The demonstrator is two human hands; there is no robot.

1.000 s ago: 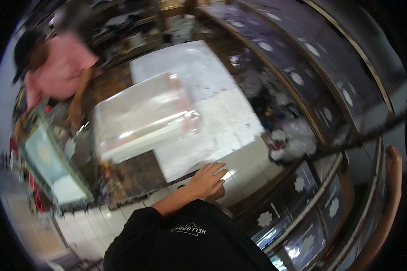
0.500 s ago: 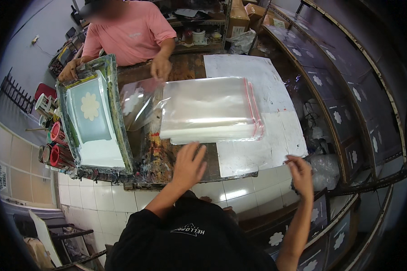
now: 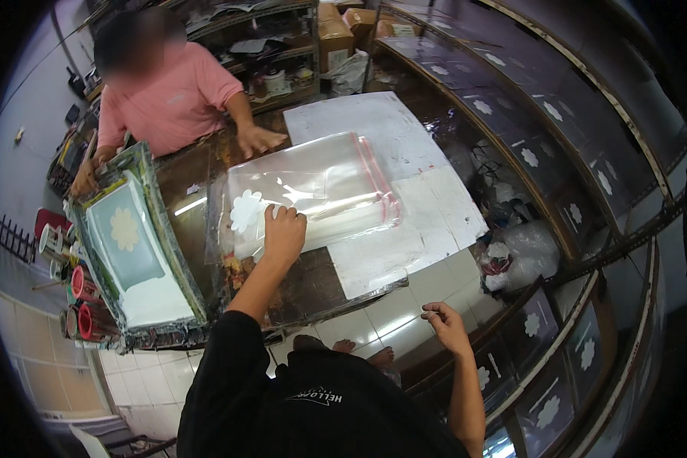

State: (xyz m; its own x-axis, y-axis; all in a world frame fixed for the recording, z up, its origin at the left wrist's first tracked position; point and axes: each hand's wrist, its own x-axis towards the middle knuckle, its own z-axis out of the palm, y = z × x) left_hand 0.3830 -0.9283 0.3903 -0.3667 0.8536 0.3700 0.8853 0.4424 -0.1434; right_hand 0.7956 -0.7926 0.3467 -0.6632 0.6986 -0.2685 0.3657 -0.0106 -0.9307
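Note:
My left hand (image 3: pixel 285 233) is over the front left part of a stack of clear plastic bags (image 3: pixel 336 179) with red-edged ends. Its fingers are curled and pinched on a clear bag with a white flower print (image 3: pixel 246 211), which overlaps the stack's left side. What lies under the fingertips is hidden. Off the table's front edge, my right hand (image 3: pixel 446 327) hangs in the air with loosely bent fingers and nothing visible in it. To the left a framed printing screen (image 3: pixel 130 237) with a flower stencil and white ink stands tilted, held by a co-worker's hand (image 3: pixel 84 177).
The co-worker's other hand (image 3: pixel 259 140) is spread by the stack's far edge. White sheets (image 3: pixel 427 206) cover the table's right part. Paint tubs (image 3: pixel 91 320) stand at the left. Drying racks (image 3: pixel 511 130) with flower-printed sheets line the right, beside bundled clear plastic (image 3: pixel 530 256).
My left hand has reached forward onto the flower-printed bag, which now overlaps the stack. The co-worker's hand has left that bag and spread out. My right hand is lower, and the view has shifted.

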